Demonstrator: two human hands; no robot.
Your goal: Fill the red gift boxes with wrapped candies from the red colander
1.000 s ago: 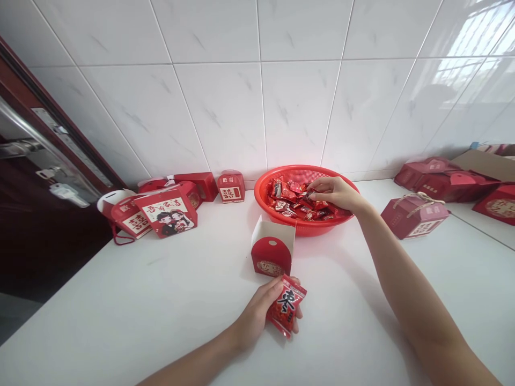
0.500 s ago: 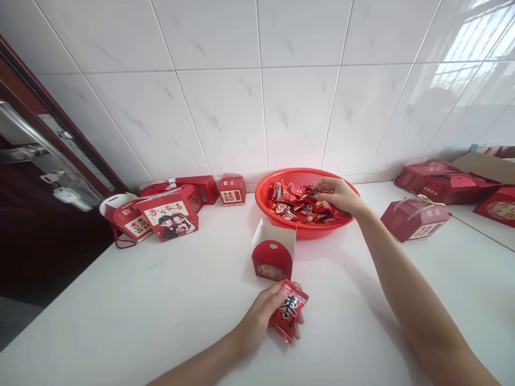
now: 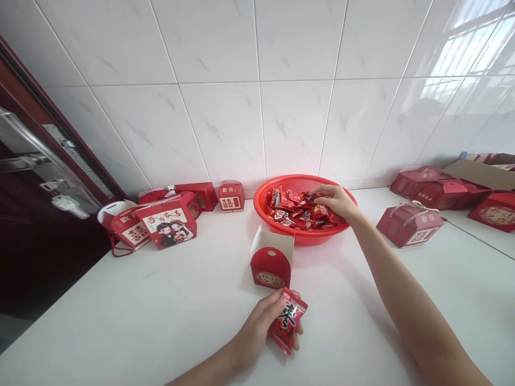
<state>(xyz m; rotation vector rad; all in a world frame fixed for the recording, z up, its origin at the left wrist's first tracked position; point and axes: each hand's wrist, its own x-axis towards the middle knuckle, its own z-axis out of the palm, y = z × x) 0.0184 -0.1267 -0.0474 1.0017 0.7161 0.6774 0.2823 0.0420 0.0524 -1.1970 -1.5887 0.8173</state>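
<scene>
In my left hand (image 3: 263,324) is a red wrapped snack packet (image 3: 287,321) with large dark characters, gripped between thumb and fingers just in front of an open box. That small red gift box (image 3: 272,262) stands upright with its white inside showing. Behind it sits a red plastic basket (image 3: 308,236) holding many wrapped candies (image 3: 287,201). My right hand (image 3: 333,199) reaches into the basket's right side, fingers closed at a dark-wrapped candy (image 3: 311,197) among the others. The fingertips are partly hidden, but they appear pinched on it.
On the left stand several red gift boxes (image 3: 167,222), with a small closed box (image 3: 231,197) by the wall. To the right are a box with a twine handle (image 3: 410,223) and more red boxes (image 3: 442,185). A door with keys (image 3: 69,205) borders the table's left side.
The camera view has tilted slightly, so everything sits lower in the picture. My right hand has shifted slightly within the candies; my left hand keeps the packet in place.
</scene>
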